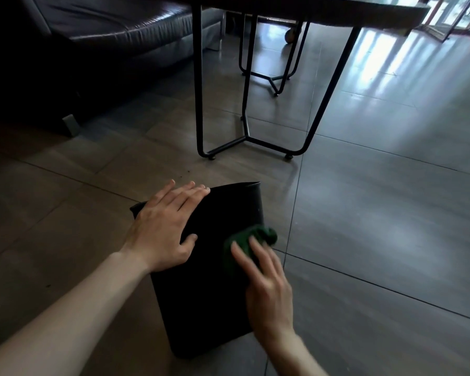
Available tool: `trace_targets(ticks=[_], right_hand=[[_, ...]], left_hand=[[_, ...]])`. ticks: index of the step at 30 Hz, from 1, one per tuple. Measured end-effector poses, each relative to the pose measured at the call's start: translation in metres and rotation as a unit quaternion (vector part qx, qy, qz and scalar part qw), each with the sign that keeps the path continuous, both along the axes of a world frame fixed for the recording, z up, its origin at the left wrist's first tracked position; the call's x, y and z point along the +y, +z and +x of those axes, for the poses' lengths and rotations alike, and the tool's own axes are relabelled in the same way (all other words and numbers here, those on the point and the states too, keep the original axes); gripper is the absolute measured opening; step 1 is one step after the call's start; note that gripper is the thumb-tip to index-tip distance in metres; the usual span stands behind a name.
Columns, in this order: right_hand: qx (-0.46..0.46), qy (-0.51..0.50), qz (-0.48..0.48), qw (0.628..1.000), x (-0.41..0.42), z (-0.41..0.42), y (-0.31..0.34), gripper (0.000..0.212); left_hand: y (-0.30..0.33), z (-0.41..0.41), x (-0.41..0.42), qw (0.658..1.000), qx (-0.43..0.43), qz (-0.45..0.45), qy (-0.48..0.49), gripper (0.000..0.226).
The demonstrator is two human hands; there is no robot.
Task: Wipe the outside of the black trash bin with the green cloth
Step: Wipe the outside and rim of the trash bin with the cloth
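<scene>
Tiled floor (377, 218), dim room, glare from the windows top right. Dark sofa (98, 36) upper left, table (323, 12) with thin black metal legs in the middle back, both well apart from the work.

The bin (201, 280) lies on its side on the floor, open mouth pointing away toward the table, base toward the person. Its broad side faces up, and that is the face being wiped.

Left hand (163, 226) lies flat on the upper left of the bin near the rim, fingers straight and spread, thumb out over the side wall. It presses and grips nothing. Right hand (266, 283) sits on the bin's right edge with fingers extended over the cloth (251, 240), pushing it flat against the plastic; the hand is blurred, so likely mid-stroke. The cloth is bunched, part under the fingertips, part bulging past them near the right edge.

Judgement: the step is wiping the upward face, right side. To do it well, keep the left palm firmly down so the bin does not roll or slide on the smooth tile. Spreading the cloth flatter would cover more per pass. Run long overlapping strokes from rim to base, then move across toward the left hand. The other sides and base look yet to be done, so the bin will need turning; the underside cannot be seen.
</scene>
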State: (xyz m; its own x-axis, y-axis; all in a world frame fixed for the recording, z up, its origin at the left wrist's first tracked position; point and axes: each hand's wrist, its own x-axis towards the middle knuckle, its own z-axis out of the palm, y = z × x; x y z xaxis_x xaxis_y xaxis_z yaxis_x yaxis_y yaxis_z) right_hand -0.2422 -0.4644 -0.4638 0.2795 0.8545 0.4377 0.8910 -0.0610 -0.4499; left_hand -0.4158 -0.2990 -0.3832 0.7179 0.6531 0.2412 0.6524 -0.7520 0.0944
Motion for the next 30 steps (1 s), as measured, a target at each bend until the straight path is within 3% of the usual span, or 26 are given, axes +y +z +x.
trace_targets(ticks=[4, 8, 12, 15, 19, 25, 30], right_hand=[[0.013, 0.003, 0.035, 0.999, 0.067, 0.016, 0.049, 0.068], [0.009, 0.042, 0.024, 0.999, 0.056, 0.013, 0.026, 0.065], [-0.003, 0.047, -0.022, 0.999, -0.011, 0.001, -0.035, 0.092], [0.051, 0.004, -0.060, 0.997, -0.045, -0.008, -0.053, 0.110], [0.081, -0.060, 0.005, 0.995, -0.032, -0.011, -0.028, 0.092], [0.067, -0.015, 0.061, 0.996, 0.054, -0.002, 0.061, 0.069], [0.012, -0.025, 0.029, 0.999, 0.038, -0.012, 0.035, 0.071]], left_hand=[[-0.001, -0.002, -0.001, 1.000, -0.009, 0.002, 0.008, 0.092], [-0.001, -0.004, 0.001, 1.000, -0.006, -0.006, 0.005, 0.092], [-0.004, -0.003, 0.001, 1.000, -0.012, -0.005, 0.007, 0.095], [-0.003, -0.003, 0.001, 1.000, -0.016, -0.001, 0.006, 0.094], [-0.001, -0.003, -0.001, 1.000, -0.014, -0.001, 0.005, 0.094], [0.000, 0.001, -0.008, 1.000, -0.020, -0.004, 0.000, 0.091], [0.000, -0.002, -0.008, 1.000, -0.015, -0.002, 0.002, 0.093]])
